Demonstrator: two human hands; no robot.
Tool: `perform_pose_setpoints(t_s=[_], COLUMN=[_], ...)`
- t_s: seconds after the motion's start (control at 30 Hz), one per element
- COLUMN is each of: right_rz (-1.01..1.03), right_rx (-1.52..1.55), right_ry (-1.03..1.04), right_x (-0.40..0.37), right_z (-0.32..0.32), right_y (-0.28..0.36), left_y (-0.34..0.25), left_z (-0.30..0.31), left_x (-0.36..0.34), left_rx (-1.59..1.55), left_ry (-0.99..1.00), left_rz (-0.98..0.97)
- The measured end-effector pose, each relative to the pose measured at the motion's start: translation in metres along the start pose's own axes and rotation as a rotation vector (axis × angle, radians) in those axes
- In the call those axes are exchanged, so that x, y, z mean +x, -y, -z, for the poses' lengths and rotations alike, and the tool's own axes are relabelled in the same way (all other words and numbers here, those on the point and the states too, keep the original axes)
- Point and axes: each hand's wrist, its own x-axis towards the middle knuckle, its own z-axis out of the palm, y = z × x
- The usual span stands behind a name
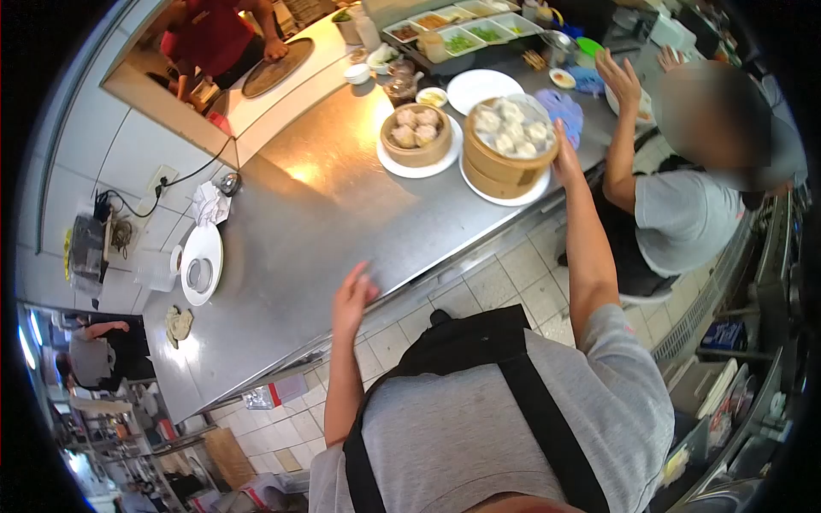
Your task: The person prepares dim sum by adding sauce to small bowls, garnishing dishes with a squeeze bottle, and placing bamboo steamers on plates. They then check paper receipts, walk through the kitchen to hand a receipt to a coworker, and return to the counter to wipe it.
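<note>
A tall round bamboo steamer full of white dumplings stands on a white plate at the counter's edge. My right hand grips its right side, with some fingers hidden behind it. To its left, a smaller bamboo steamer with several pinkish shumai rests on another white plate. My left hand hovers by the front edge of the steel counter, holding nothing, its fingers loosely bent and slightly blurred.
An oval white plate lies behind the steamers. Trays of chopped toppings line the back. A co-worker raises a hand at right; another person works beyond the hatch. A white plate and a rag lie at left.
</note>
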Motion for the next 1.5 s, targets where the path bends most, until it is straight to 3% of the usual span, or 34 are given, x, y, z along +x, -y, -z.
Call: perform_pose_setpoints(t_s=[0.1,0.23,0.37,0.53,0.73,0.83,0.93,1.07,1.2,1.33,1.4,1.47,1.5], right_rz=[0.031,0.063,0.06,0.005,0.018,0.011,0.071,0.161,0.116,0.172,0.249,0.418,0.503], right_rx=[0.028,0.047,0.055,0.031,-0.028,-0.008,-0.076,-0.184,-0.209,-0.575,-0.809,-0.809,-0.805], right_ry=[0.021,-0.099,-0.08,-0.003,0.127,0.311,0.442,0.582,0.723,0.784,0.89,0.82,0.788], right_x=[-0.002,-0.047,-0.071,-0.115,-0.145,-0.133,-0.112,-0.083,-0.054,-0.035,-0.025,0.005,0.026], right_z=[-0.002,-0.044,-0.039,-0.08,-0.172,-0.215,-0.255,-0.291,-0.296,-0.284,-0.267,-0.246,-0.235], right_y=[0.004,0.004,-0.025,-0.057,-0.083,-0.107,-0.13,-0.14,-0.136,-0.107,-0.063,-0.02,0.0], left_y=[-0.035,-0.068,-0.069,-0.04,-0.017,0.023,0.033,0.027,0.028,0.021,0.008,-0.057,-0.084], left_z=[-0.053,-0.094,-0.112,-0.087,-0.008,0.03,0.064,0.092,0.112,0.138,0.162,0.18,0.182], left_x=[0.042,0.09,0.108,0.107,0.07,0.08,0.087,0.105,0.118,0.125,0.131,0.133,0.139], left_rx=[-0.201,-0.378,-0.39,-0.446,-0.463,-0.251,-0.193,-0.289,-0.27,-0.076,0.12,0.331,0.49], left_ry=[0.275,0.431,0.428,0.396,0.163,-0.131,-0.329,-0.386,-0.308,-0.232,-0.356,-0.525,-0.607], left_rz=[-0.119,-0.042,-0.035,-0.014,-0.035,-0.262,-0.195,-0.088,0.036,0.124,-0.101,-0.023,-0.197])
